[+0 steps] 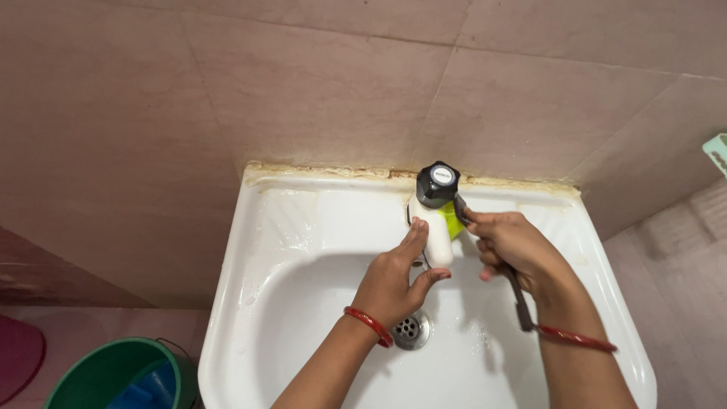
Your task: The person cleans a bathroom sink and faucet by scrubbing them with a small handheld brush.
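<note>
A white tap (436, 236) with a black knob (438, 184) rises from the back rim of a white wash basin (303, 227). My left hand (394, 282) cups the tap's spout from the left, fingers and thumb around it. My right hand (511, 246) is closed on a dark-handled brush (521, 301), its head pressed against the right side of the tap beside a yellow-green patch (454, 223). The brush handle runs down past my wrist. Both wrists carry red bangles.
The basin's metal drain (410, 330) lies below my left wrist. A green bucket (113, 375) with something blue inside stands on the floor at lower left, next to a dark red object (19, 356). Pinkish tiles cover the wall behind.
</note>
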